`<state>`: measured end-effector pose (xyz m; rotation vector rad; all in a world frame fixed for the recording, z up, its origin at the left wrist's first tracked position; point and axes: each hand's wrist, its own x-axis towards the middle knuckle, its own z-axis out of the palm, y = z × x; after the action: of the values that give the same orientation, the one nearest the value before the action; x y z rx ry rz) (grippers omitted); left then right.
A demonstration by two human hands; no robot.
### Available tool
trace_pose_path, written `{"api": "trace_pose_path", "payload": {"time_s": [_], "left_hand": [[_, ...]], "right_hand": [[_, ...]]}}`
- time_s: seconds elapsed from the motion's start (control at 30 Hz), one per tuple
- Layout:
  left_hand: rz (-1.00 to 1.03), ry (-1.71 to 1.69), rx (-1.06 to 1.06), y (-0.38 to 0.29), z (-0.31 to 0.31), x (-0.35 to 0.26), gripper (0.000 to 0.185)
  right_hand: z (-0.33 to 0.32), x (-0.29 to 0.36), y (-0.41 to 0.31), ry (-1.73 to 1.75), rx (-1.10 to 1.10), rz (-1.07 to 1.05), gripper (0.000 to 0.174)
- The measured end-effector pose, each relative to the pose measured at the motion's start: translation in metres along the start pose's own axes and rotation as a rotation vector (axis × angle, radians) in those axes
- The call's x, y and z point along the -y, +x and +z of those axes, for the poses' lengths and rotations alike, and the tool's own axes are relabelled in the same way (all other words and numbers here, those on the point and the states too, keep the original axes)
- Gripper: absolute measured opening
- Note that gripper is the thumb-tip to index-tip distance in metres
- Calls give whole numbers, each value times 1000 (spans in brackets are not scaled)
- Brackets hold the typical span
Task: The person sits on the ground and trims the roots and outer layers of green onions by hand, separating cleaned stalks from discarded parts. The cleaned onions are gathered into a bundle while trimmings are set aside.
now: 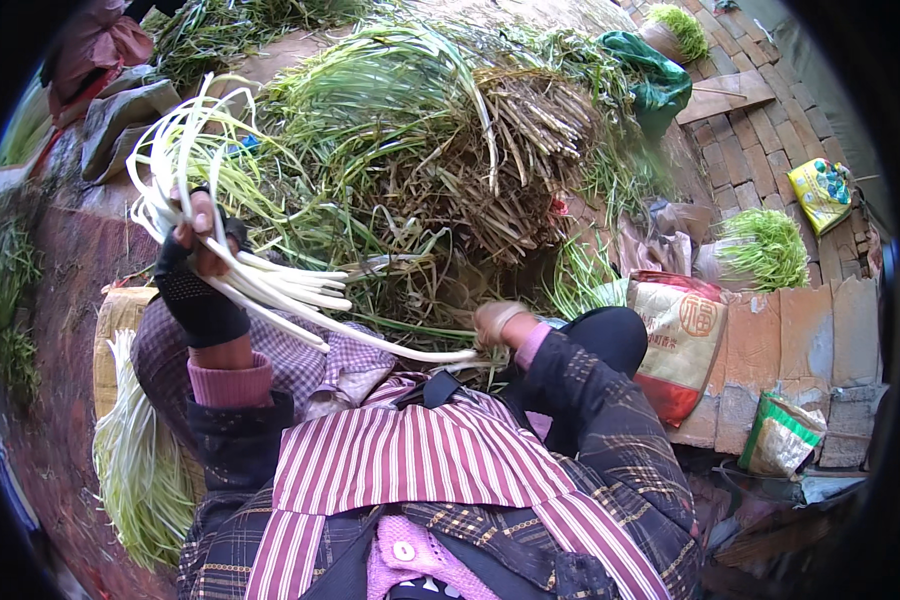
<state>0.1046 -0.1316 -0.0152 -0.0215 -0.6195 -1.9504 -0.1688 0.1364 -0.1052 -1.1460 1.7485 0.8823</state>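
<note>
My left hand [202, 240], in a black fingerless glove, grips a bunch of white-stemmed leafy stalks [292, 289], possibly garlic shoots. Their pale ends point right across my lap and their yellow-green leaves curl up at the left. One longer stalk stretches toward my right hand [502, 324], which is blurred beside its end; I cannot tell whether the fingers hold it. Just beyond both hands lies a large heap of green stalks [375, 97] with brown, dirty lower ends [532, 135]. A sorted bundle of pale stalks [139, 457] rests at the left on a yellowish woven sack.
At the right are a red and cream printed bag [679, 337], a bundle of green shoots [765, 247], a yellow packet [821, 191] and a green and white bag [784, 435] near brick paving [757, 150]. A green plastic sheet [656, 86] lies behind the heap. Grey cloth [127, 120] sits upper left.
</note>
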Motion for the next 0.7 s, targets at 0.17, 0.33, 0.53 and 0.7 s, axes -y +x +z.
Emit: {"api": "trace_pose_path", "payload": {"time_s": [0.17, 0.33, 0.53, 0.7], "left_hand": [[-120, -6, 17, -4, 5, 16, 29], [-162, 137, -79, -7, 12, 21, 30], [-317, 215, -273, -5, 17, 36, 26], [-549, 419, -240, -16, 26, 60, 36]], "right_hand": [[-58, 37, -51, 776, -1123, -773, 33], [-52, 80, -111, 1224, 144, -1040, 41], [-56, 51, -127, 1624, -782, -1140, 45], [-68, 94, -101, 1080, -813, -1013, 26]]}}
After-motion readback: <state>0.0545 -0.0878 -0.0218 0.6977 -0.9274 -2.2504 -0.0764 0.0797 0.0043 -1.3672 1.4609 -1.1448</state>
